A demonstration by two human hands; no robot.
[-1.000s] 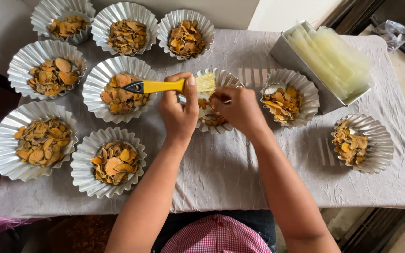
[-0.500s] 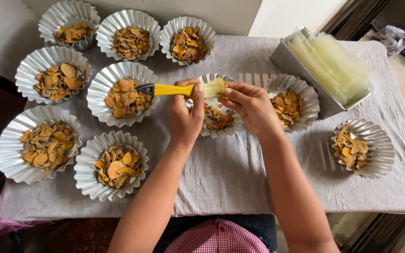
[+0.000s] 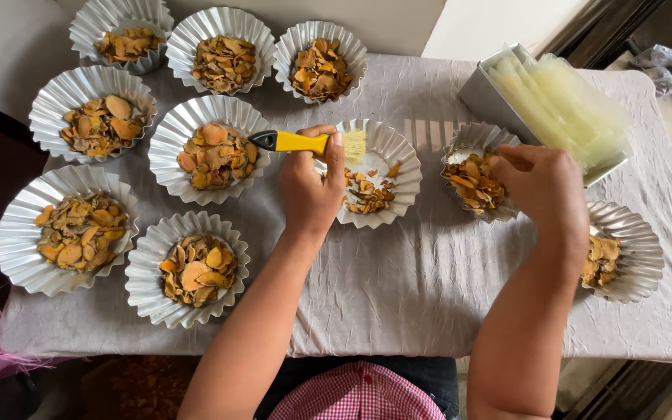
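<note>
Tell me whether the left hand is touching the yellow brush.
Touching. The head view shows the left hand closed around the yellow brush, fingers wrapped over its handle, bristles above the middle foil tray.

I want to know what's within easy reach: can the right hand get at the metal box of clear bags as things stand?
Probably yes. The right hand hovers over a fluted dish right beside the metal box of clear bags, with nothing between them.
</note>
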